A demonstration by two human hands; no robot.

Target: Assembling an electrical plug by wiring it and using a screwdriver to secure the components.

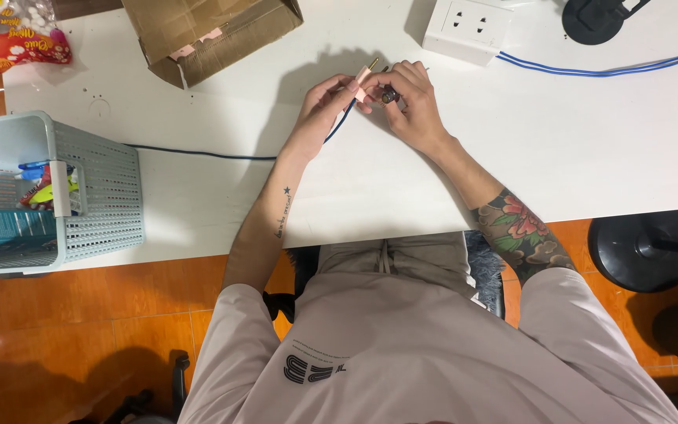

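I see the white table [590, 141] with a grey basket [96, 196] at its left edge and a cardboard box [213, 31] at the far side. Mid-table, my left hand [325, 102] pinches a pink-sleeved plug [364, 82] on a dark cable [198, 154] — my right hand [410, 102] pinches a small dark part [389, 96] just beside it.

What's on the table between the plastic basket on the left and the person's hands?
In the head view, only a dark cable crosses that stretch of white table, running from beside the basket up to the left hand. The rest of it is bare.
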